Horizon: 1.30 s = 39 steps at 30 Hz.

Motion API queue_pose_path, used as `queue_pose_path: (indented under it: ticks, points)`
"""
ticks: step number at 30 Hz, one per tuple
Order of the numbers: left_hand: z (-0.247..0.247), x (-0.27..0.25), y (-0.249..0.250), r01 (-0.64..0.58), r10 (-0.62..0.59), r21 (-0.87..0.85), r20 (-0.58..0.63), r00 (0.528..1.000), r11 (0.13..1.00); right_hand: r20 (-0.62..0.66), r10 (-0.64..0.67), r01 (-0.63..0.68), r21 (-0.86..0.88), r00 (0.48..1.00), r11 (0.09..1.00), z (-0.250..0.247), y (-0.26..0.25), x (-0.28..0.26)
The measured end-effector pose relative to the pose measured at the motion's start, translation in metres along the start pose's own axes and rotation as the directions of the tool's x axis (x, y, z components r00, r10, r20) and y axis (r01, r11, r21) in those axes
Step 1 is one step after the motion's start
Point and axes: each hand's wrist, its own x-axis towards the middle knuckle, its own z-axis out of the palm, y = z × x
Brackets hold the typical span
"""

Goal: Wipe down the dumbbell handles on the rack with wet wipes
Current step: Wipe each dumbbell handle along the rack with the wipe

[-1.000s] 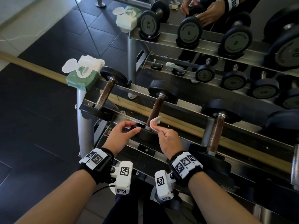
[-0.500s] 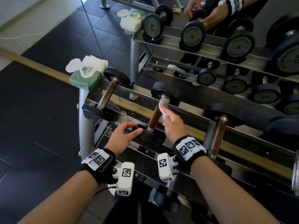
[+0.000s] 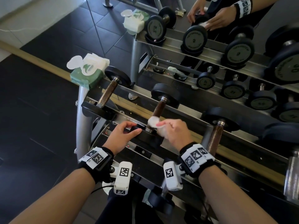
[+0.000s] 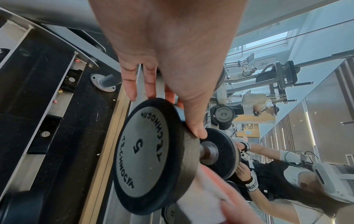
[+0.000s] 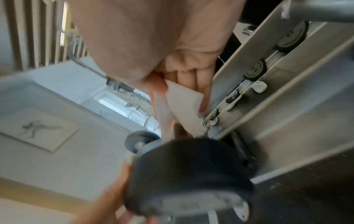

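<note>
White wipe (image 3: 152,122) wraps racked dumbbell's brown handle (image 3: 159,109)

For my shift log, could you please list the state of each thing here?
Middle dumbbell: racked, near plate gripped by left hand.
Wet wipe: held by right hand against the handle's near end.
Wipes pack: lid open.
Left dumbbell: racked, untouched.

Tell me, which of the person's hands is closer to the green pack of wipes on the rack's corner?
Left. The left hand grips the middle dumbbell's near end, on the side toward the wipes pack; the right hand, holding a wipe, is farther off.
</note>
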Motion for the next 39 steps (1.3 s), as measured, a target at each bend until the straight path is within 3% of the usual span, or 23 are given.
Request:
queue_pose_path:
  ticks: [2, 4, 7, 10, 11, 15, 18, 19, 22, 25, 27, 29, 30, 32, 35, 36, 39]
  points:
    - [0.001, 0.000, -0.003, -0.009, 0.009, 0.004, -0.013, 1.000, 1.000, -0.141, -0.096, 0.098, 0.007, 0.985, 0.995, -0.014, -0.011, 0.006]
    - [0.002, 0.000, -0.006, -0.010, 0.010, 0.006, -0.039, 0.999, 1.000, -0.137, -0.234, 0.229, -0.052, 0.963, 0.972, -0.023, -0.022, 0.018]
    - [0.003, 0.002, -0.008, 0.001, 0.000, 0.007, -0.049, 0.999, 1.000, 0.123, -0.325, 0.347, -0.286, 0.938, 0.893, -0.026, -0.029, 0.044]
    - [0.002, 0.003, -0.009, 0.007, -0.006, 0.009, -0.053, 0.999, 1.000, 0.461, -0.273, 0.525, -0.612, 0.845, 0.591, -0.016, -0.018, 0.057]
    - [0.002, 0.003, -0.010, 0.005, -0.004, 0.013, -0.055, 0.998, 1.000, 0.516, -0.261, 0.571, -0.646, 0.816, 0.507, -0.014, -0.012, 0.059]
    - [0.002, 0.003, -0.013, 0.021, -0.020, 0.007, -0.082, 0.996, 1.000, 0.567, -0.317, 0.644, -0.596, 0.760, 0.480, -0.010, -0.003, 0.052]
    - [0.002, 0.004, -0.013, 0.015, -0.016, -0.012, -0.096, 0.995, 1.000, 0.641, -0.284, 0.696, -0.597, 0.713, 0.398, -0.007, 0.001, 0.043]
    - [0.002, 0.004, -0.012, 0.008, -0.009, -0.015, -0.098, 0.995, 1.000, 0.657, -0.236, 0.683, -0.589, 0.716, 0.431, -0.007, 0.001, 0.041]
    - [0.002, 0.005, -0.012, -0.011, 0.011, 0.005, -0.094, 0.995, 1.000, 0.638, -0.159, 0.558, -0.493, 0.754, 0.668, -0.008, -0.006, 0.038]
    - [0.002, 0.005, -0.014, -0.004, 0.005, 0.007, -0.098, 0.995, 1.000, 0.537, -0.077, 0.290, -0.325, 0.840, 0.900, -0.019, -0.025, 0.049]
    - [0.002, 0.005, -0.017, 0.005, -0.005, 0.001, -0.113, 0.994, 1.000, 0.417, -0.103, 0.178, -0.145, 0.903, 0.973, -0.026, -0.038, 0.061]
    - [0.001, 0.005, -0.019, 0.009, -0.010, -0.008, -0.127, 0.992, 1.000, 0.246, -0.210, 0.250, -0.145, 0.946, 0.957, -0.032, -0.046, 0.073]
    - [0.001, 0.004, -0.020, 0.011, -0.013, -0.014, -0.132, 0.991, 1.000, 0.208, -0.277, 0.315, -0.183, 0.938, 0.931, -0.033, -0.047, 0.077]
    - [0.002, 0.004, -0.023, 0.018, -0.023, -0.033, -0.140, 0.990, 0.999, 0.304, -0.342, 0.434, -0.321, 0.889, 0.842, -0.032, -0.043, 0.082]
    - [0.003, 0.005, -0.026, 0.031, -0.040, -0.067, -0.148, 0.988, 0.997, 0.573, -0.215, 0.578, -0.585, 0.791, 0.569, -0.024, -0.020, 0.084]
    - [0.003, 0.006, -0.026, 0.032, -0.043, -0.073, -0.148, 0.988, 0.997, 0.601, -0.193, 0.596, -0.595, 0.776, 0.540, -0.022, -0.014, 0.082]
    - [0.003, 0.007, -0.028, 0.033, -0.045, -0.084, -0.148, 0.988, 0.996, 0.615, -0.245, 0.615, -0.512, 0.750, 0.599, -0.016, -0.004, 0.073]
